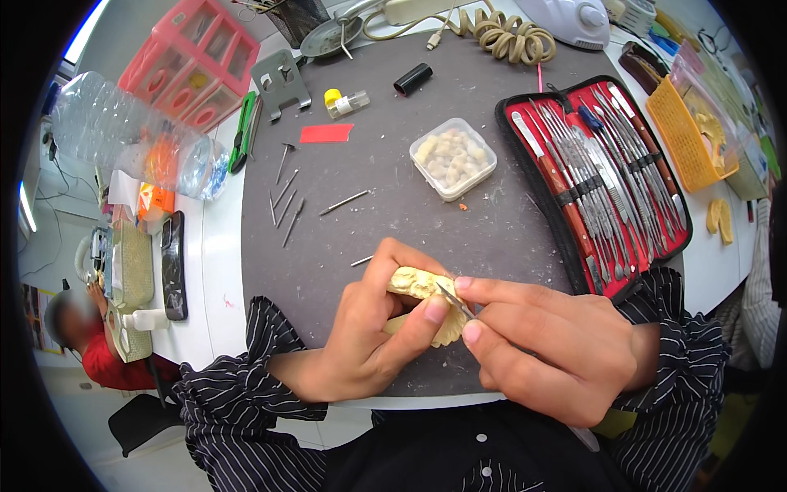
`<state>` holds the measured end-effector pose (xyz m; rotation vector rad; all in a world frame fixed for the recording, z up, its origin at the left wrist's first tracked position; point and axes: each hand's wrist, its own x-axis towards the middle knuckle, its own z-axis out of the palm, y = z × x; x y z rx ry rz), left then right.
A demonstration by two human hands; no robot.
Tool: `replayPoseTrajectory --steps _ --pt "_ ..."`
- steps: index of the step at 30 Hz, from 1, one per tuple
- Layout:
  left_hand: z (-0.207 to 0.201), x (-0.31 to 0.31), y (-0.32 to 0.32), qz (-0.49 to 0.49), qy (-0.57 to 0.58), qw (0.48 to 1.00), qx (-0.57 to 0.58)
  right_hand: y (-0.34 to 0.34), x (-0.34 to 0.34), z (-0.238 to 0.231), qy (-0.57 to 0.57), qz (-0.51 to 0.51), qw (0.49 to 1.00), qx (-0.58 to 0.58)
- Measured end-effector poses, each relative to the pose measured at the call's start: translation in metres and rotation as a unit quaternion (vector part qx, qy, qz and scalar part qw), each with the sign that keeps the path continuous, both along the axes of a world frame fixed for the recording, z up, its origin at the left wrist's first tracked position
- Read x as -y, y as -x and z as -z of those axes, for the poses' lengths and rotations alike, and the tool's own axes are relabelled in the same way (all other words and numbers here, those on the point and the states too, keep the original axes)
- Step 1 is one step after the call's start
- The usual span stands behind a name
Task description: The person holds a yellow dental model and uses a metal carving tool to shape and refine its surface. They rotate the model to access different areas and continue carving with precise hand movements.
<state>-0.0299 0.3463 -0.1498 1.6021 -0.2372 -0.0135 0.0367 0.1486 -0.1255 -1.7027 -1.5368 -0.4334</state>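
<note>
A pale yellow plaster dental cast (414, 281) is held over the near edge of the grey mat by my left hand (358, 332). Its fingers wrap behind the cast and the thumb presses on the front. In my right hand (551, 348), a slim metal carving tool (455, 302) is pinched between thumb and index finger. The tool's tip touches the cast beside my left thumb. Much of the tool's handle is hidden by the right hand. Beyond the hands stands a clear plastic box (449, 195) of small cream tooth-like pieces.
A black case with red lining (613, 288) lies unfolded at right, full of metal instruments. Several burs (344, 202) lie on the mat (361, 160) at left. Farther back are a black cap (412, 79), a small yellow-lidded vial (348, 103) and a coiled cable (512, 39). A person (106, 348) sits far left.
</note>
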Motion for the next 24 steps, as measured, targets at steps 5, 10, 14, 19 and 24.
replayPoseTrajectory --steps 5,10,14,19,24 --pt "-0.0003 0.0013 -0.0004 0.001 0.001 1.000 -0.007 0.0019 -0.0004 -0.0005 0.012 0.016 1.000 0.012" --pt "0.0000 0.0019 -0.0008 -0.006 -0.008 1.000 -0.001 0.0024 -0.0015 0.0002 0.010 0.022 1.000 0.016" --pt "-0.0008 0.0020 0.0004 -0.011 -0.010 1.000 -0.003 0.0023 -0.0023 0.0006 0.002 0.020 1.000 0.003" --pt "-0.0012 0.0010 -0.0020 -0.004 -0.027 1.000 0.002 0.0001 -0.0012 -0.0003 0.006 0.026 1.000 -0.013" --pt "-0.0058 0.0017 -0.0009 -0.006 -0.002 1.000 -0.013 -0.0008 0.0026 -0.0025 0.006 0.000 1.000 -0.024"
